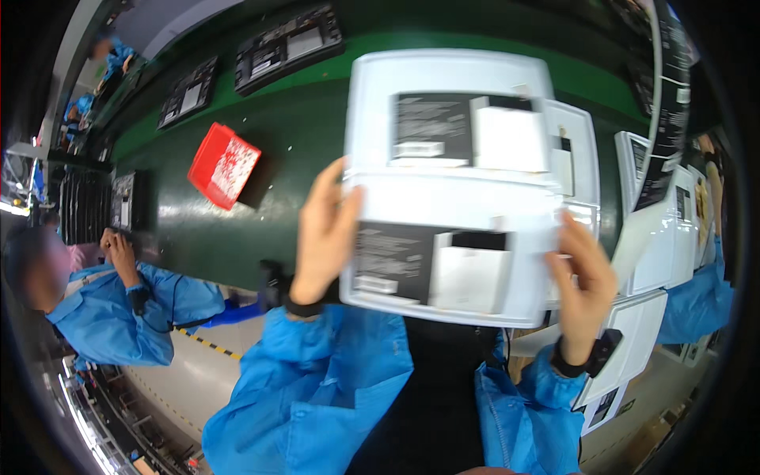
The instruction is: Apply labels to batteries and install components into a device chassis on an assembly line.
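Note:
Both my hands hold a white plastic tray (451, 188) up in front of me, above the dark green workbench. My left hand (326, 233) grips its left edge, with the thumb over the rim. On the opposite edge, my right hand (584, 277) has its fingers curled at the rim. Two recesses in the tray each carry a flat black printed piece (431, 123) beside a white rectangular piece (508, 138). The lower recess has its own black printed piece (392, 257) and white piece (467, 277). Slight motion blur softens the tray and hands.
A red bin (207, 165) with white bits stands left on the workbench (166, 237). Black units (289, 49) lie along the far green strip. More white trays (582, 127) are at right, beside a tall black-and-white printed panel (669, 111). A co-worker (119, 309) sits at left.

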Motion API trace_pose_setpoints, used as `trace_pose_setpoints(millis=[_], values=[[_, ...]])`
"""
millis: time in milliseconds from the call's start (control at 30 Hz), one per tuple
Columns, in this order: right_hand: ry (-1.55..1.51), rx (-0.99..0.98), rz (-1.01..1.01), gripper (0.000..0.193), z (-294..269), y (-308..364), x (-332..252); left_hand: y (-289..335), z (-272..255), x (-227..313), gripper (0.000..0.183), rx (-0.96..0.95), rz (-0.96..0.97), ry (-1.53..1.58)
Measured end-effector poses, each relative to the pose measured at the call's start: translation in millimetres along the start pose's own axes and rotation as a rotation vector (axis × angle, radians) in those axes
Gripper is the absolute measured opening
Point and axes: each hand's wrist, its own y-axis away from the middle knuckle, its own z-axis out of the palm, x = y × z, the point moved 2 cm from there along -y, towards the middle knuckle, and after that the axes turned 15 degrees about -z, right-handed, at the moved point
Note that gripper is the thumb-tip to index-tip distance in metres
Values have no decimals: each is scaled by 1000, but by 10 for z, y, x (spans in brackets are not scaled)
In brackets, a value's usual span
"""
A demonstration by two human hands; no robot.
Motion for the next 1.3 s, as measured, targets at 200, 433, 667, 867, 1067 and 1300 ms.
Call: trace_pose_setpoints(millis=[200,433,667,867,1067,1300], values=[[70,246,-384,25,-462,25,104,87,-891,-347,40,82,-115,-109],[47,166,183,34,-1063,-92,1184,163,-812,-117,33,318,99,-1024],[-463,147,422,26,-934,700,301,295,647,716,79,-635,383,-321],[-542,42,687,29,-900,1232,420,253,2074,873,59,-1432,-93,216],[220,264,203,22,-1041,916,240,555,2354,696,34,-1227,-186,374],[167,290,55,17,-938,650,234,650,2325,745,34,-1234,-228,402]])
